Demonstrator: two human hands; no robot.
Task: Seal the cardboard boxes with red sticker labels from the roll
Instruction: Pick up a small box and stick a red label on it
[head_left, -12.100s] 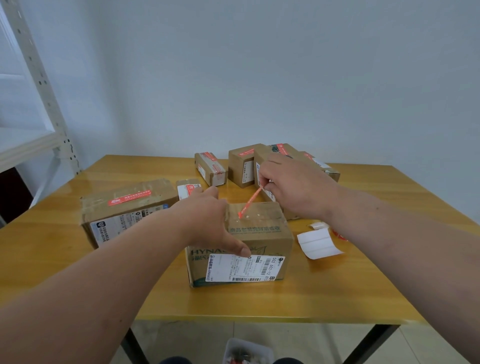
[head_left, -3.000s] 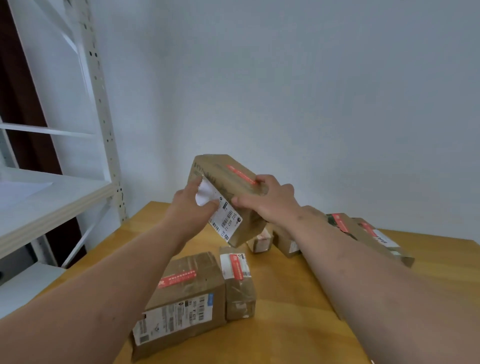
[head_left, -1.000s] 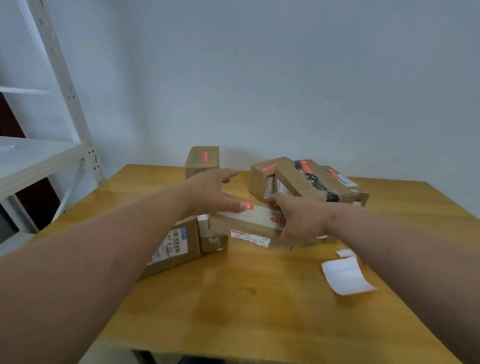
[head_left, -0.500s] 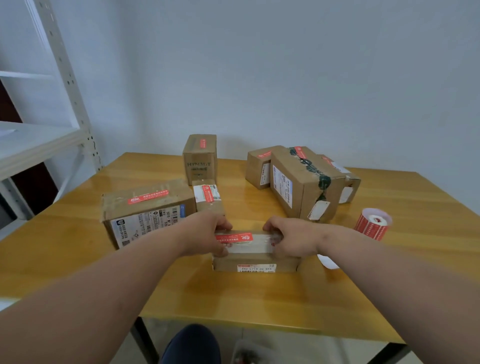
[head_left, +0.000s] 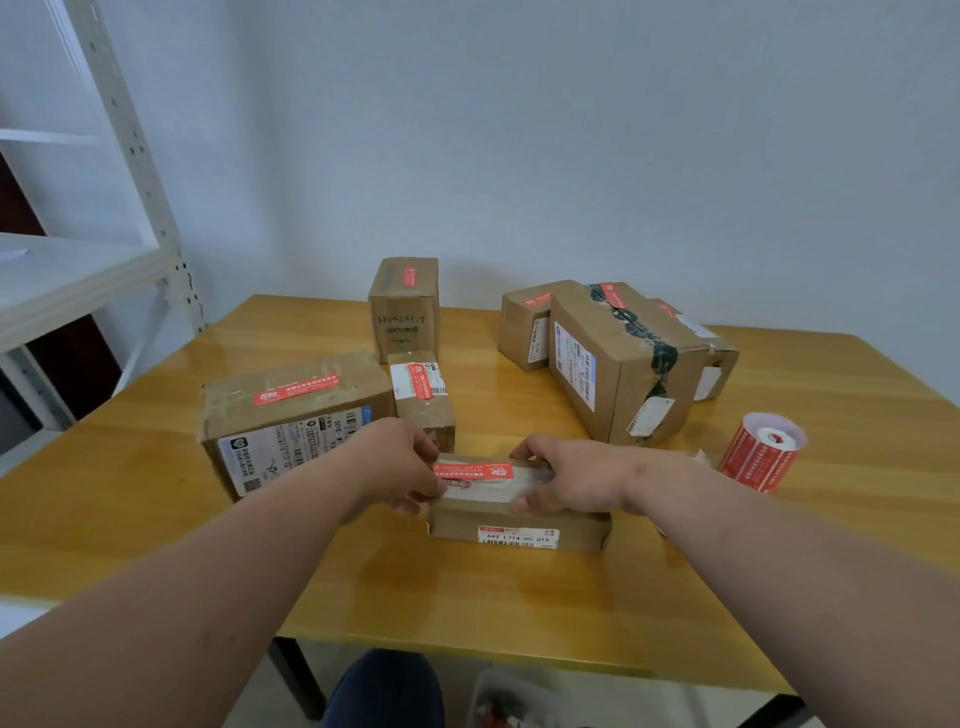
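7 cardboard boxes (head_left: 518, 519), 1 sticker roll (head_left: 762, 451), 2 hands (head_left: 395, 465), 1 table (head_left: 467, 587)

The upright box (head_left: 404, 310) at the table's far side carries the printed brand "HYNAUT" on its front face; the smaller print beneath it is illegible. The low box (head_left: 519, 525) nearest the camera bears a white barcode label (head_left: 518, 537) on its front face reading "642 L714-00 015". The large box (head_left: 296, 415) on the left carries a white shipping label (head_left: 291, 447) showing the partial code "501E-"; the remaining characters are too small to read. The print on the red stickers is illegible.
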